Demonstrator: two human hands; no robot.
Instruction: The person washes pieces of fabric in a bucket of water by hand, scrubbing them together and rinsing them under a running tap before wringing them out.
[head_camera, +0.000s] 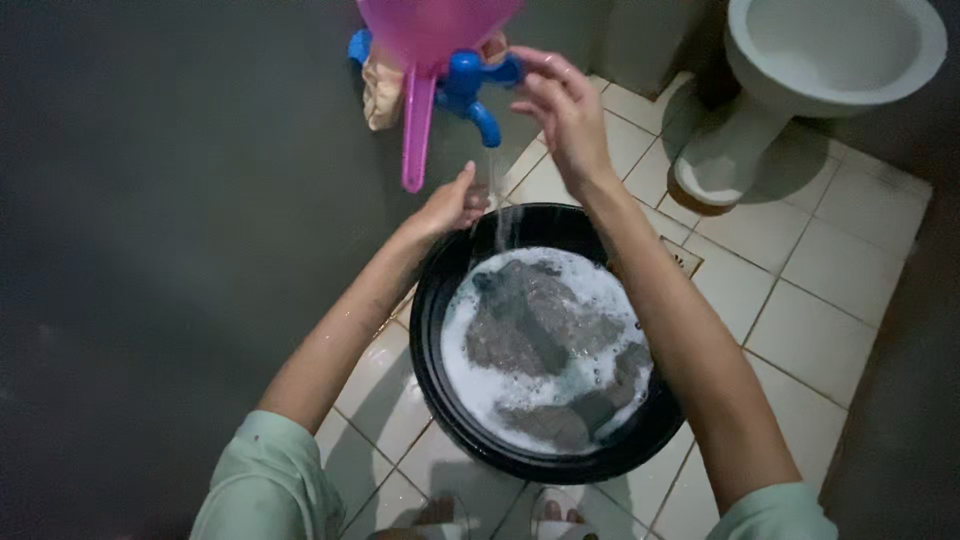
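Note:
A black round basin (440, 380) stands on the tiled floor, filled with foamy water and dark grey cloth (520, 320). Above it a blue tap (470, 85) sticks out of the dark wall, and a thin stream of water (492, 185) falls from its spout into the basin. My right hand (565, 105) is raised beside the tap, its fingertips at the tap's handle. My left hand (450, 205) is lower, cupped under the falling water near the basin's far rim, holding nothing. A pink dipper (425, 60) hangs over the tap, its handle pointing down.
A pale toilet bowl (800, 70) stands at the upper right on white floor tiles (810, 330). A dark wall (180, 200) fills the left side. A light cloth (382, 90) hangs behind the dipper. My sandalled feet (500, 515) are at the bottom edge.

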